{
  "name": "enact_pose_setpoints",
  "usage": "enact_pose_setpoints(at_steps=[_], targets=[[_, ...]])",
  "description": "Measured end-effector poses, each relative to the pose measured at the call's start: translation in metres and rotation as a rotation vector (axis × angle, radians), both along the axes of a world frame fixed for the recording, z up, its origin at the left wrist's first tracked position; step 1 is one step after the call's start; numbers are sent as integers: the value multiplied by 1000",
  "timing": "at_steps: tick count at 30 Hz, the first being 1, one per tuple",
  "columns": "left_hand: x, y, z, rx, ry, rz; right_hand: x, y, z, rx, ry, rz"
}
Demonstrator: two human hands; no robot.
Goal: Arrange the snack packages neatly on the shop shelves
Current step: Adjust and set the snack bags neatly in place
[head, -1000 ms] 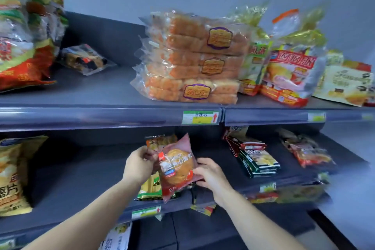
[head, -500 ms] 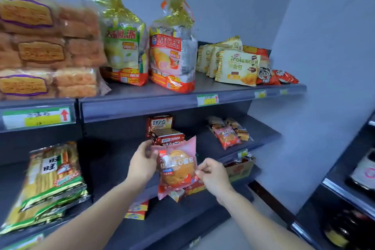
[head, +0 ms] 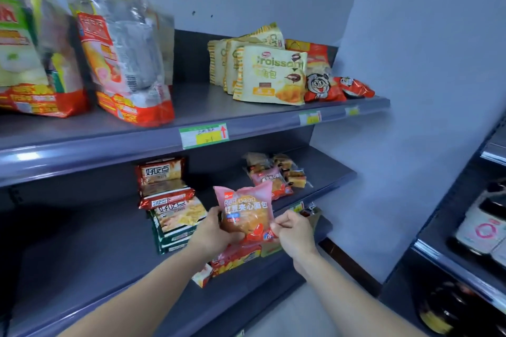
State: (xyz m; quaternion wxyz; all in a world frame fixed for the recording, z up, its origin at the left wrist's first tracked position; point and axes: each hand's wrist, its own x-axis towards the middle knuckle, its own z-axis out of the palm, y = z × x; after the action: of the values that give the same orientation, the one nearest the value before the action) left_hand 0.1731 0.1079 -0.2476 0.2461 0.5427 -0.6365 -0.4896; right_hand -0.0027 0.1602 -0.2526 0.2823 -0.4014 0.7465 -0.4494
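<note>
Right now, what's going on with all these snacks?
A person is holding a pink red bean bread packet in front of the middle shelf. The left hand grips its left side and the right hand pinches its bottom right corner. It is not on the shelf yet. A similar pink packet lies further back.

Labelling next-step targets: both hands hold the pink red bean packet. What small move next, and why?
Probably carry the pink red bean packet, gripped by the left hand and right hand, up and right to the matching pink packet lying on the middle shelf: same goods belong together.
</note>
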Motion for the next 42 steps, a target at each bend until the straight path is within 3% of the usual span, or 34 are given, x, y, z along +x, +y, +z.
enact_pose_setpoints(at_steps=[6, 16, 21, 25, 30, 42], targets=[[-58, -71, -21, -61, -32, 76, -57, -66, -14, 36, -113, 48], [-132, -167, -70, 11, -41, 102, -134, -156, -40, 232, -99, 155], [-161, -189, -94, 80, -97, 99, -162, -182, -59, 353, 33, 287], [-179, -195, -118, 67, -152, 119, -182, -203, -72, 451, 378, 320], [-184, -201, -130, 83, -213, 178, -192, -226, -81, 441, 277, 484], [-166, -209, -130, 35, -429, 385, -160, -270, -102, 387, 358, 627]])
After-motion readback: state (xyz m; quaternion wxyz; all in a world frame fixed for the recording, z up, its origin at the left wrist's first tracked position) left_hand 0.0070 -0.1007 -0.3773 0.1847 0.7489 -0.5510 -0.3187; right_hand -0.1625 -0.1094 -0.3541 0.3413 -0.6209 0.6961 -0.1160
